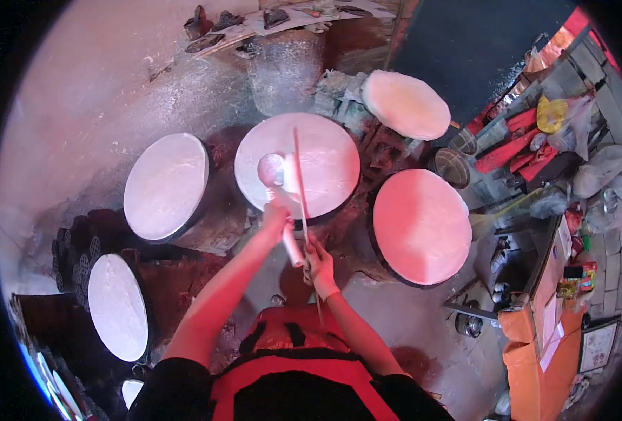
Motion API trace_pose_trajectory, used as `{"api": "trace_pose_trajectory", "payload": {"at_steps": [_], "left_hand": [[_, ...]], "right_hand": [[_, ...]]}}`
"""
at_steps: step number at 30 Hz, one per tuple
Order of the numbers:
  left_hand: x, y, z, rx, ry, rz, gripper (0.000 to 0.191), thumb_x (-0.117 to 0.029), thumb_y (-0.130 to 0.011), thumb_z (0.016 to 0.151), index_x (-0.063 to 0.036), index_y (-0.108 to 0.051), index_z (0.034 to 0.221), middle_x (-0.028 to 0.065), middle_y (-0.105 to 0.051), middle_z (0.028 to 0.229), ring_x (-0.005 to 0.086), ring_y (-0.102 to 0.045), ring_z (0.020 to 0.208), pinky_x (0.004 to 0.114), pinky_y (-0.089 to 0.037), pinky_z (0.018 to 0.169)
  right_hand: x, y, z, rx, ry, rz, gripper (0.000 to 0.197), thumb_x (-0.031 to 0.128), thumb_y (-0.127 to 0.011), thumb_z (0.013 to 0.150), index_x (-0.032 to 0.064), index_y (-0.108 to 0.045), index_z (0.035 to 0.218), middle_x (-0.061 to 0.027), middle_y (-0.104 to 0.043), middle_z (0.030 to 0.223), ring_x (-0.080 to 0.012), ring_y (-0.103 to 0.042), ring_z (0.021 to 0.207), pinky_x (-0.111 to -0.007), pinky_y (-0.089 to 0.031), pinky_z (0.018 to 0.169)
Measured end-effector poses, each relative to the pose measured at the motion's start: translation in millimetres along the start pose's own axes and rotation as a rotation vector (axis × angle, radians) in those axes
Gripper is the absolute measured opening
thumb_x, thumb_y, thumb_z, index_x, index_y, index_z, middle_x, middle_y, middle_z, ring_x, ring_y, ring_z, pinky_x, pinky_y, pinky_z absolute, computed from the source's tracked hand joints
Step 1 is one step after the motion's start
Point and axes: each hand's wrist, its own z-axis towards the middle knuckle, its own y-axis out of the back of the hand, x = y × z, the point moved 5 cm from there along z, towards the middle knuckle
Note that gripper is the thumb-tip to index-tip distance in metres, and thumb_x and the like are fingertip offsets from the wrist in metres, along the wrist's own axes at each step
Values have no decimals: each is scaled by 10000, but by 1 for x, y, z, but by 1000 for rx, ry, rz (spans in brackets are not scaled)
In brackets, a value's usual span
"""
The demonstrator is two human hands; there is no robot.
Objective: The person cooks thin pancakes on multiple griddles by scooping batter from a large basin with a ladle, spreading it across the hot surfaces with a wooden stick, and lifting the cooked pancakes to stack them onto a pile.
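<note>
My left hand (275, 217) grips a ladle whose round bowl (271, 169) is over the middle griddle. A thick pale handle (292, 246) slants down from that hand towards my right wrist. In my right hand (319, 264) is a long thin stick (300, 184), its far end reaching over the same griddle. That round griddle (332, 158) is covered with a smooth white layer. Whether the ladle or stick touches the layer, I cannot tell. Similar white-covered rounds lie at the left (168, 187), lower left (118, 308) and right (422, 226).
Behind the middle griddle stand a large grey drum (287, 71) and a thick white round (407, 105). A ledge (290, 23) with dark objects runs along the back wall. To the right are baskets (451, 167), plastic bags (603, 171) and an orange-covered table (542, 363). A metal can (469, 324) stands nearby.
</note>
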Motion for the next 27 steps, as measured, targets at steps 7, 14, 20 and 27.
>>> {"api": "trace_pose_trajectory", "payload": {"at_steps": [7, 14, 20, 27], "left_hand": [[-87, 35, -84, 659, -24, -208, 62, -27, -471, 820, -9, -509, 867, -4, -454, 654, 88, -429, 496, 199, -391, 430], [-44, 70, -132, 312, 553, -615, 64, -64, -475, 863, -23, -437, 831, -1, -407, 646, 43, -366, 465, 142, -276, 322], [12, 131, -182, 56, 322, -528, 69, -76, -452, 859, -46, -426, 801, -8, -399, 629, 49, -365, 452, 161, -284, 328], [58, 149, -256, -167, 231, -1168, 59, -17, -418, 861, -38, -394, 812, -3, -395, 631, 52, -364, 451, 172, -289, 334]], "right_hand": [[78, 8, 0, 33, 246, -100, 280, 149, -535, 870, 171, -574, 1146, 46, -488, 627, -70, -379, 412, -206, -288, 354], [43, 25, -11, 27, 632, -991, 392, 204, -551, 880, 106, -489, 1255, -172, -597, 1114, -234, -602, 1004, -305, -451, 830], [106, 45, -29, -177, 486, -813, 379, 234, -493, 913, 28, -492, 1231, -149, -562, 1191, -180, -548, 1080, -273, -402, 903], [45, 47, -50, 343, 410, -1288, 495, 225, -552, 867, 64, -410, 1313, -167, -534, 1210, -303, -605, 970, -350, -472, 802]]}}
